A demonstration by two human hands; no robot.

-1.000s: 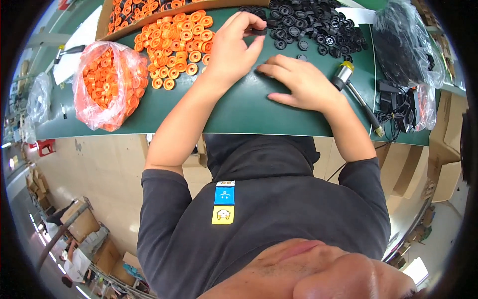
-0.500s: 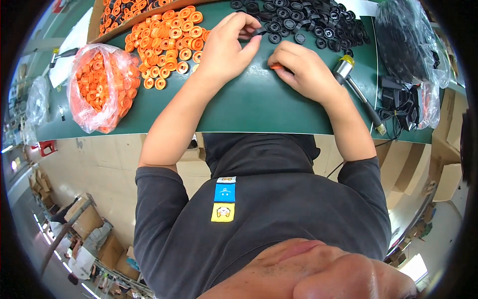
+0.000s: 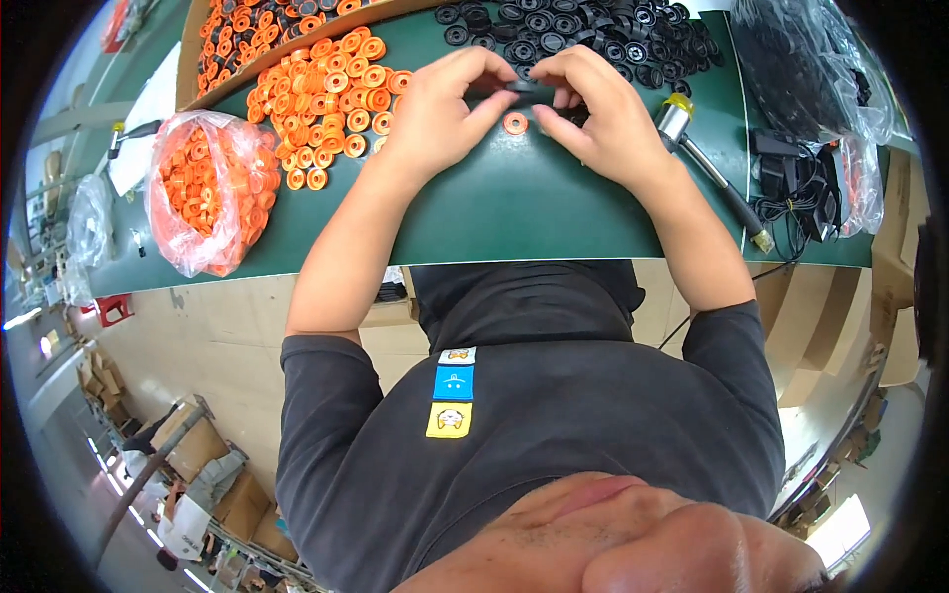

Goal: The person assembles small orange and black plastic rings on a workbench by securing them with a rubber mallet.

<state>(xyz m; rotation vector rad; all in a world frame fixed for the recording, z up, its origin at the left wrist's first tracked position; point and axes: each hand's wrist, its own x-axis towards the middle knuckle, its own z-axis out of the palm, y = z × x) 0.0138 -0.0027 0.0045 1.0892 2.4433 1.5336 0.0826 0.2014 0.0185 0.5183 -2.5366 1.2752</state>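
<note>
My left hand (image 3: 442, 114) and my right hand (image 3: 605, 117) meet over the green table, fingers bent toward each other. Pinched between their fingertips is a small black round part (image 3: 521, 91), partly hidden by the fingers. Just below it, a single orange ring-shaped part (image 3: 515, 124) lies flat on the table between my two thumbs, touched by neither hand. Beyond my hands spreads a heap of black round parts (image 3: 563, 25). A pile of loose orange round parts (image 3: 331, 94) lies left of my left hand.
A clear bag of orange parts (image 3: 213, 193) stands at the left. Behind it is a cardboard box (image 3: 287, 44) of orange and black parts. Right of my right hand lies a mallet (image 3: 707, 163) with a yellow face, then black cables (image 3: 791, 198) and a large plastic bag (image 3: 806, 69).
My right hand has let go of the orange part, which now lies on the table. It has moved up and left to meet my left hand at the black part.
</note>
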